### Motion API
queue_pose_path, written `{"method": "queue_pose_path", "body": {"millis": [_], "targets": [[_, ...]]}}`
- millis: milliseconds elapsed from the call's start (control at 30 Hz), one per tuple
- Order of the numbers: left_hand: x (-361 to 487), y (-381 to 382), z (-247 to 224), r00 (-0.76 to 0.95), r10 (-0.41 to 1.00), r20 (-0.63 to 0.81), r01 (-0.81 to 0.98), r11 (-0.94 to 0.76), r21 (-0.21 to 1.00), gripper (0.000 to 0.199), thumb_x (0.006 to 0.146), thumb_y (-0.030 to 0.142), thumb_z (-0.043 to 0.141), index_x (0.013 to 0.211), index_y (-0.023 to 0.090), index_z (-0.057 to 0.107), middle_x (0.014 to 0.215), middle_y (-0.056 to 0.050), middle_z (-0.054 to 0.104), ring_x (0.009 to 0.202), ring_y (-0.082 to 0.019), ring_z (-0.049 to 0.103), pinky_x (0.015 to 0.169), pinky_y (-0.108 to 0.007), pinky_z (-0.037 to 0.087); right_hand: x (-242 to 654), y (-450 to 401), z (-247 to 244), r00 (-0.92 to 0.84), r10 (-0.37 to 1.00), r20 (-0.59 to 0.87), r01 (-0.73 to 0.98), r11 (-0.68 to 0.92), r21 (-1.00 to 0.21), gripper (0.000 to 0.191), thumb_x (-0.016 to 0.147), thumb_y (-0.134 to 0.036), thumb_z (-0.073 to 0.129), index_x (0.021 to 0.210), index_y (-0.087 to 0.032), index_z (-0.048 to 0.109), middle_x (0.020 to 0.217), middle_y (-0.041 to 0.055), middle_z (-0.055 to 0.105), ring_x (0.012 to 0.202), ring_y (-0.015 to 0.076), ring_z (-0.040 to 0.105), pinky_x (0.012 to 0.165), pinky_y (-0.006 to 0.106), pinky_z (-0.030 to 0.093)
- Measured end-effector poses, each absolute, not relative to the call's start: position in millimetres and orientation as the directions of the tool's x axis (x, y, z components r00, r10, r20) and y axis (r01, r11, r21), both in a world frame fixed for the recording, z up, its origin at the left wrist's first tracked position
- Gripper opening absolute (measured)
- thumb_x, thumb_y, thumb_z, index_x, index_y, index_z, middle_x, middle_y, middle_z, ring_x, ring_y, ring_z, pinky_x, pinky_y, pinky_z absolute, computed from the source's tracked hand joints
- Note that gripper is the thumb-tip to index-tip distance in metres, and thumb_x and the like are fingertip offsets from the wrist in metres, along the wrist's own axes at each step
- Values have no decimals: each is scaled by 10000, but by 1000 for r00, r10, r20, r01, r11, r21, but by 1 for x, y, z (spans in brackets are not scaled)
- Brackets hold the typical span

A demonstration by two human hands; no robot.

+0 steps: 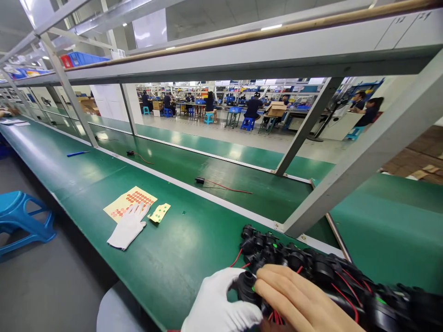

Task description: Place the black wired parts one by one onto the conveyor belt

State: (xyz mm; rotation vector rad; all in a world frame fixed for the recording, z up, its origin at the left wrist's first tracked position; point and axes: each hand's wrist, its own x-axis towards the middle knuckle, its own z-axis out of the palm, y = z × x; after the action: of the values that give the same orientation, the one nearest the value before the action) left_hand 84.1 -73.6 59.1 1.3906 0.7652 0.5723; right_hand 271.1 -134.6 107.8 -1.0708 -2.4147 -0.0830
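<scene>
White-gloved left fingers (244,314) clamped round cylindrical black part (247,282), bare right fingers (282,282) touching, grip unclear

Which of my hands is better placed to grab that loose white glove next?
Probably your left hand: though it's around a black part, it's nearer the loose glove. Your right hand is farther off, by the black pile.

Two handwritten marks (422,17), number-like but too blurred to read surely, stand on the beam (214,53) above the right hand (297,297).
</scene>
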Motion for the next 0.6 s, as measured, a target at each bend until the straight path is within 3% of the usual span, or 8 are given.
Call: {"method": "queue_pose_path", "body": {"millis": [100, 200, 267, 367, 467, 600], "targets": [[82, -74, 60, 683, 722, -106, -23, 167, 986, 343, 738, 401, 727, 967, 148, 761, 908, -66, 732, 892, -275, 638, 824, -343, 467, 266, -127, 105, -501, 744, 441, 688, 652, -318, 495, 767, -48, 686, 1209, -260, 620, 1030, 91, 751, 902, 276, 708, 788, 359, 607], [84, -73, 52, 778, 626, -53, -191, 315, 930, 525, 786, 645, 674, 837, 126, 744, 756, -48, 676, 722, -197, 601, 750, -315, 460, 263, -117, 96, -339, 887, 312, 668, 461, -585, 391, 623, -84, 728, 935, -256, 566, 864, 23, 641, 727, 208, 596, 597, 296, 514], [89, -72, 42, 813, 579, -69, -293, 509, 809, 612, 771, 721, 655, 812, 115, 734, 709, -34, 651, 622, -148, 572, 687, -290, 455, 262, -109, 91, -231, 962, 147, 619, 261, -741, 323, 633, -150, 732, 858, -244, 520, 815, -5, 571, 710, 178, 523, 603, 276, 453], [98, -73, 28, 861, 472, -192, -328, 802, 499, 712, 639, 805, 703, 792, 109, 712, 643, -18, 642, 518, -120, 555, 604, -270, 466, 260, -99, 86, -211, 975, -75, 393, 14, -919, 276, 790, -410, 719, 857, -219, 532, 808, -11, 524, 738, 162, 481, 657, 264, 420], [101, -74, 26, 869, 409, -279, -310, 889, 336, 708, 682, 821, 648, 685, 114, 681, 596, -8, 634, 505, -110, 577, 618, -255, 487, 257, -93, 82, -235, 962, -141, 193, -97, -976, 585, 744, -767, 667, 838, -211, 509, 768, -32, 441, 688, 139, 402, 612, 241, 374], [102, -76, 32, 874, 377, -306, -278, 906, 320, 752, 785, 827, 506, 630, 108, 662, 536, -4, 607, 482, -103, 589, 619, -240, 483, 253, -92, 78, -212, 965, -154, 163, -121, -979, 627, 715, -806, 662, 805, -211, 488, 756, -37, 407, 675, 133, 379, 579, 229, 352]]}}
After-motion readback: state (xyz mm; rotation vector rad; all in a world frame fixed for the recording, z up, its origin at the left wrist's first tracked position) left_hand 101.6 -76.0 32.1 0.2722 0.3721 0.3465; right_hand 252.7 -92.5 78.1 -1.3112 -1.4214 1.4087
